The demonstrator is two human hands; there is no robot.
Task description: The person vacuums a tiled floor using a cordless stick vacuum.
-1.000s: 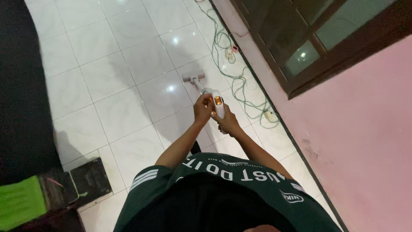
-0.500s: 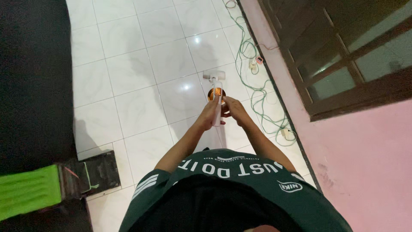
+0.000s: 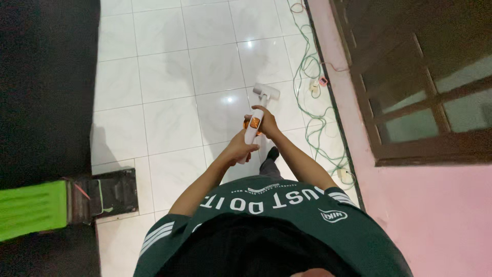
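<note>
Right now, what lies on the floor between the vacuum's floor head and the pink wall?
In the head view, a tangled green cord lies between the floor head and the pink wall.

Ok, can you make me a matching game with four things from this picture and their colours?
Things:
1. stick vacuum
2. cable on the floor
3. wall on the right
4. shirt

Colours:
A. pink
B. dark green
C. white with an orange part
D. light green

Pairs: 1-C, 2-D, 3-A, 4-B

The left hand and the right hand both grip the stick vacuum, whose head sits on the white floor tiles.
</note>
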